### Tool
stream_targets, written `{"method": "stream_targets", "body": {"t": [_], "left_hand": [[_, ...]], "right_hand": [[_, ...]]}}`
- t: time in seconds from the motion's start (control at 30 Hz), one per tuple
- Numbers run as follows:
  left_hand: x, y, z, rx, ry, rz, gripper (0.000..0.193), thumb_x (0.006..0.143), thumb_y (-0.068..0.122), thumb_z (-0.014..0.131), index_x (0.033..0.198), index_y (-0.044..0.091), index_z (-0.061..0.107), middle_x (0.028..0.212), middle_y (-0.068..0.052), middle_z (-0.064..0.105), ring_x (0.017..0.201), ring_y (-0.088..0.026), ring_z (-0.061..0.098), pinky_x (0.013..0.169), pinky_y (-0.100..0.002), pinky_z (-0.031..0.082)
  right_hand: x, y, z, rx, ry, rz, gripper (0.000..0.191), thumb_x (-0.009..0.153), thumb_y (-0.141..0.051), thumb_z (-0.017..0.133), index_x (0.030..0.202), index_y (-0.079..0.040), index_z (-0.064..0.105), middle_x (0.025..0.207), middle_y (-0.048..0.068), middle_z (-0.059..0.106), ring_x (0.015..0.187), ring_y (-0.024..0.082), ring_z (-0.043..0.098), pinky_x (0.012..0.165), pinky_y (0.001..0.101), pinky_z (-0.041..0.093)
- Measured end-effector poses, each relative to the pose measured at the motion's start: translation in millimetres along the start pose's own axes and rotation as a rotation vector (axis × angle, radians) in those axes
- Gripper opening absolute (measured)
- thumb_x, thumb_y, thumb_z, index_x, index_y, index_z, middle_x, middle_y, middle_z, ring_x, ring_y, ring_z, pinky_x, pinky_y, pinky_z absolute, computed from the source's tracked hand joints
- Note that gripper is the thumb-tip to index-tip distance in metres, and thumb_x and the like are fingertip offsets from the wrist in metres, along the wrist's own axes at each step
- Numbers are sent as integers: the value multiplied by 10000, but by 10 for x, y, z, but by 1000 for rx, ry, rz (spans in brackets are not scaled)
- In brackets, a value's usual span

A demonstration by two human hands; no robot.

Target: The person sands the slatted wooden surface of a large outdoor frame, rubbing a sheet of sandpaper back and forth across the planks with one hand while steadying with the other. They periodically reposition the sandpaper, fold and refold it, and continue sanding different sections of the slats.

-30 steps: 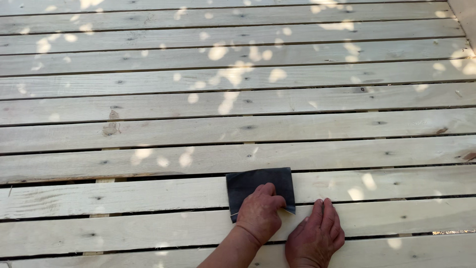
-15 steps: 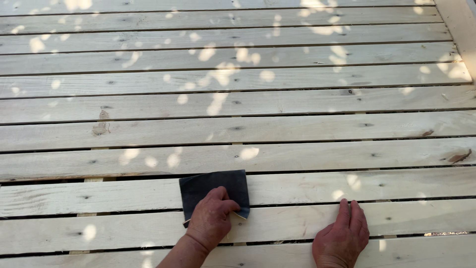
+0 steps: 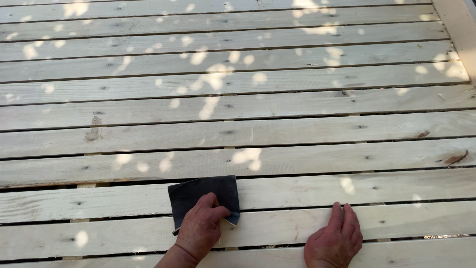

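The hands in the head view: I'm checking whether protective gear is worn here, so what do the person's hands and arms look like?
Both are bare. The left hand and right hand have no gloves, and no rings or watch show. The left wrist and the bit of forearm in view carry no sleeve. The right hand is cut off at the wrist by the frame edge, so any sleeve there cannot be seen.

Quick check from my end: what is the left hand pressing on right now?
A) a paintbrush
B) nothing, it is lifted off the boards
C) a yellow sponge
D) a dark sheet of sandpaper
D: the left hand lies flat on a dark sandpaper sheet on the pale wooden boards, while the right hand rests on bare wood.
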State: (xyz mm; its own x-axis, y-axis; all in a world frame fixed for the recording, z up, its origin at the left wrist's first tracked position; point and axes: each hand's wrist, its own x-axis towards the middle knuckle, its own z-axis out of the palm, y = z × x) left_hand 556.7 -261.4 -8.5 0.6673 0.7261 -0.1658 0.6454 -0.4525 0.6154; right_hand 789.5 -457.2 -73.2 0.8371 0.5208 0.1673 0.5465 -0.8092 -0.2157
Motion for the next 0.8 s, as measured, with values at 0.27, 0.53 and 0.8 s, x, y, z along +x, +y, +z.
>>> {"method": "stream_targets", "body": {"t": [0.27,0.53,0.8], "left_hand": [[597,1415,1036,-105,-5,243,113,707,43,683,793,108,716,986,-113,577,996,-342,571,784,-451,517],[162,534,491,-35,19,198,239,746,-35,659,897,120,760,948,-63,577,947,-267,588,786,-402,534],[486,1176,751,-20,-76,234,147,724,9,685,833,97,728,996,-89,569,1001,-300,573,819,-423,529]], "right_hand": [[47,-36,-20,40,27,6,597,886,-155,580,1476,-96,518,1607,111,403,1516,316,329,1241,511,208],[4,-25,-37,-13,-18,-18,657,869,-95,551,1523,-80,495,1622,123,393,1521,321,330,1251,514,206],[28,-75,-5,-23,-37,3,682,834,-159,605,1500,-61,493,1598,140,388,1510,324,301,1232,519,198]]}}
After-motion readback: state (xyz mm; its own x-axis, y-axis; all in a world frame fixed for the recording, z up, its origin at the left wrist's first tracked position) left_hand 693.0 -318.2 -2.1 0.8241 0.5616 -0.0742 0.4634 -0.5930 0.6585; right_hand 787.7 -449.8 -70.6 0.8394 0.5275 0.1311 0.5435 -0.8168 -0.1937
